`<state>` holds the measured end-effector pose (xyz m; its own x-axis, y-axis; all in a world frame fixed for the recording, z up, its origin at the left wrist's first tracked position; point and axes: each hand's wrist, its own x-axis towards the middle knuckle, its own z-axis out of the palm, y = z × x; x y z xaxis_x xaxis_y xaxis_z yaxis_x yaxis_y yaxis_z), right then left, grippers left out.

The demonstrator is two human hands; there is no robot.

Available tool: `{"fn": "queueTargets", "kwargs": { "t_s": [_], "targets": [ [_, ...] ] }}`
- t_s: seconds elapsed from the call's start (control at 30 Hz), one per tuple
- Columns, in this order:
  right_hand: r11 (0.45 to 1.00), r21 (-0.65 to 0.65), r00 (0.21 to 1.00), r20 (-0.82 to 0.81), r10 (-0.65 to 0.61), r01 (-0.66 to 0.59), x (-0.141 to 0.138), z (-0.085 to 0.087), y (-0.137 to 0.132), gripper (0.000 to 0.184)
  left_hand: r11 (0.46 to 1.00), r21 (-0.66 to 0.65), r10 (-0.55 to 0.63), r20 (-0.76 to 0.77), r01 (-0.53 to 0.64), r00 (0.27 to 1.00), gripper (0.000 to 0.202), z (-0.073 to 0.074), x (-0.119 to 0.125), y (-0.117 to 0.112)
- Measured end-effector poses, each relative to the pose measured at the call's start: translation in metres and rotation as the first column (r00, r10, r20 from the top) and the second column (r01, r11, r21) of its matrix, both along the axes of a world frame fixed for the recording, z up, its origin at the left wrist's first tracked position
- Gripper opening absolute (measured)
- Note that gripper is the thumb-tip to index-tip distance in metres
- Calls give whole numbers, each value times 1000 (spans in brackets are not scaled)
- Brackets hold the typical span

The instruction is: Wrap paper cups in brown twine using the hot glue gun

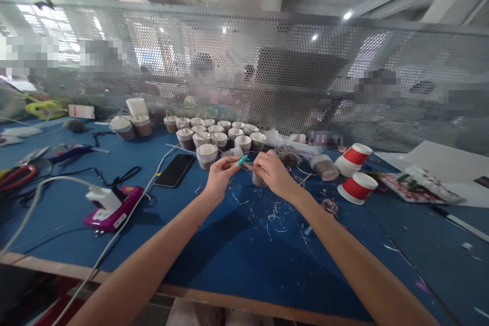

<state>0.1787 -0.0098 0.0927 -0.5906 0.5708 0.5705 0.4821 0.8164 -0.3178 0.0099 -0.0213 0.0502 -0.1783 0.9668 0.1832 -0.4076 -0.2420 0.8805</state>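
Observation:
My left hand (221,177) and my right hand (274,175) meet above the middle of the blue table, both pinched closed. A small turquoise piece (242,160) shows at my left fingertips; whether it is a nail or a held thing, I cannot tell. Something thin and brownish (249,166) spans the gap between the fingers, too small to name. Just under my right hand stands a small greyish cup (259,180), partly hidden. Behind my hands, several small pots with wire handles (207,155) stand in a cluster, white at the top and grey-brown around the sides.
Scraps of thin fibre (275,211) litter the table. Left are a phone (174,170), a purple power strip (114,209) with a white cable, and red-handled scissors (19,177). Red-and-white spools (357,188) stand right. A perforated metal screen (298,76) closes off the back.

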Motion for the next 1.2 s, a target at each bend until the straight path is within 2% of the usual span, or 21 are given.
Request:
{"fn": "queueTargets", "kwargs": {
  "t_s": [0.17,0.3,0.43,0.57,0.7,0.83,0.97,1.07,1.2],
  "targets": [
    [999,29,997,-67,-35,37,-3,2,1,31,1000,-13,20,-8,-21,1000,29,2,1,-2],
    [989,65,988,-90,-124,130,-12,0,-4,31,998,-14,53,5,-53,999,26,1,2,-2],
    [964,55,948,-203,-246,262,-25,-9,-16,33,994,-34,100,24,-99,995,25,-2,2,-1],
    [939,24,886,-340,-316,344,-38,-24,-30,31,992,-62,111,63,-107,992,23,-5,3,-1],
    [936,0,818,-487,-307,352,-49,-41,-39,29,994,-102,63,146,-49,987,22,-5,7,-3],
    [953,-48,722,-642,-258,298,-57,-54,-37,27,988,-156,22,255,19,967,16,-5,11,-6],
    [947,-114,624,-728,-285,299,-62,-62,-34,26,977,-198,-9,349,83,937,12,-4,15,-10],
    [949,-127,612,-738,-284,288,-65,-66,-34,25,959,-216,-63,462,182,885,8,-2,17,-13],
    [962,-33,675,-706,-214,270,-66,-68,-34,24,937,-201,-111,605,286,789,8,1,18,-16]
  ]
}}
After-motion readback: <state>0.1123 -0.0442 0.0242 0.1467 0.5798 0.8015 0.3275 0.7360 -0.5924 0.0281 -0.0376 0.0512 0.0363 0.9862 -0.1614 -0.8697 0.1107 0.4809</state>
